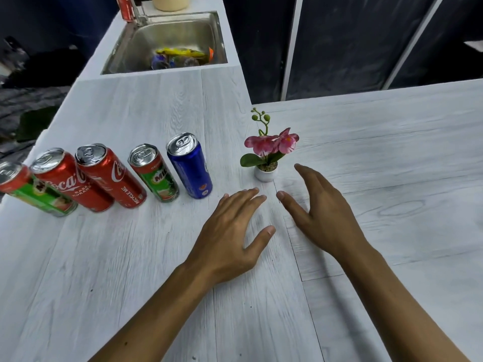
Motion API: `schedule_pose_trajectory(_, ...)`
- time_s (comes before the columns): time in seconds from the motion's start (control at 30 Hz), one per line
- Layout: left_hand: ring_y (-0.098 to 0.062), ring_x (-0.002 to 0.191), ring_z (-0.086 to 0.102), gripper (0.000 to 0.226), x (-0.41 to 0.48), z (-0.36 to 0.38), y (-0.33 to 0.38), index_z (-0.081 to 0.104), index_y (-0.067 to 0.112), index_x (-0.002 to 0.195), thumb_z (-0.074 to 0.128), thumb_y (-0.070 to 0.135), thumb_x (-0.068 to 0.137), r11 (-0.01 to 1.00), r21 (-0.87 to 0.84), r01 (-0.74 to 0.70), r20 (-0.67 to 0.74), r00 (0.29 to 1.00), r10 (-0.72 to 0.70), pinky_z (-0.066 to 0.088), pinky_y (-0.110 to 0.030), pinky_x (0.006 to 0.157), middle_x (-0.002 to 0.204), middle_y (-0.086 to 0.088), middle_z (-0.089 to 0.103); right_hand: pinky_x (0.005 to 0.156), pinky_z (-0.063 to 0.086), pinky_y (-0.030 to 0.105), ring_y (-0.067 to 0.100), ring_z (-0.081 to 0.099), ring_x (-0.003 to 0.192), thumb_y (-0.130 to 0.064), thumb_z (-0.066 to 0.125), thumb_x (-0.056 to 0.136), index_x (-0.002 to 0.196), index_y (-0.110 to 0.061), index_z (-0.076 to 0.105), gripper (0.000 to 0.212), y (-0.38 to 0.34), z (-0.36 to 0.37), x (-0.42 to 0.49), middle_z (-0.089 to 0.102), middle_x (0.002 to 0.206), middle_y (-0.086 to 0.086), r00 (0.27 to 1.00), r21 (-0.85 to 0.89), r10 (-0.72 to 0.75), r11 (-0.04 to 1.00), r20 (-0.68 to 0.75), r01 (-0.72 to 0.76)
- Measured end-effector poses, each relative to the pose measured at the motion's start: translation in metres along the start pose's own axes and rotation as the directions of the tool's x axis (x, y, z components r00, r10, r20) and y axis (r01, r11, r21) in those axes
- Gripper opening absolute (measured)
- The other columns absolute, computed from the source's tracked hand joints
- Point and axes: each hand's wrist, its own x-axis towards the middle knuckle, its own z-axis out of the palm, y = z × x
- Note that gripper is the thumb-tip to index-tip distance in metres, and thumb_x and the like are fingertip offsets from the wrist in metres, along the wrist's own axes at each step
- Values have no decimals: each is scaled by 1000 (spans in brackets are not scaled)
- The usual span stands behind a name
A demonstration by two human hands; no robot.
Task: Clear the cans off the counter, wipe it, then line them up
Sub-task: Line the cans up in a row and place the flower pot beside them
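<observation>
Several cans stand upright in a row on the white wood-grain counter at the left: a green Milo can at the far left edge, two red Coca-Cola cans, another green Milo can and a blue can. One more red can stands far back beside the sink. My left hand hovers palm down, fingers spread, to the right of the blue can. My right hand is open next to it. Both hands hold nothing.
A small white pot with a pink artificial orchid stands just beyond my fingertips. A steel sink at the back holds colourful wrappers. A cream container sits behind the sink. Dark panels lie past the counter's far edge.
</observation>
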Motion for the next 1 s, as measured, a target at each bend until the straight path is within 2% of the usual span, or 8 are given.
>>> schedule_pose_trajectory(0.17,-2,155,13,70,2,9,-5,32,34,158,43,67,97,999,7,-52,36,998,52,8,-33,129,168,15,22,110,39,37,22,42,145,-61,52,98,157,-19,36,74,7,12,16,41,160,2,1000,4,12,1000,0,-12)
schedule_pose_trajectory(0.37,-4,156,13,71,2,17,-10,35,28,158,46,63,98,997,-8,-76,56,996,77,14,-42,128,169,10,23,116,36,42,25,41,145,-55,58,98,153,-12,42,72,15,25,30,47,156,8,1000,17,-4,1000,6,4)
schedule_pose_trajectory(0.57,-5,157,10,72,3,23,-13,35,25,159,49,62,98,996,-6,-89,57,994,90,14,-43,128,170,9,20,119,32,48,30,32,150,-52,63,96,149,-6,46,72,17,37,43,49,153,14,1000,17,-19,1000,9,19)
schedule_pose_trajectory(0.73,-7,157,9,73,4,29,-17,36,22,158,49,62,98,995,3,-104,66,992,103,15,-46,127,170,7,20,121,25,51,32,27,152,-50,65,95,148,-8,48,70,17,42,54,53,150,11,999,19,-39,999,11,38)
schedule_pose_trajectory(1.0,-6,158,4,78,3,37,-22,33,22,159,47,67,97,991,71,-111,100,990,103,13,-44,128,171,7,15,119,28,55,29,37,147,-52,65,93,138,-11,55,62,16,49,68,56,144,7,998,39,-48,998,26,47)
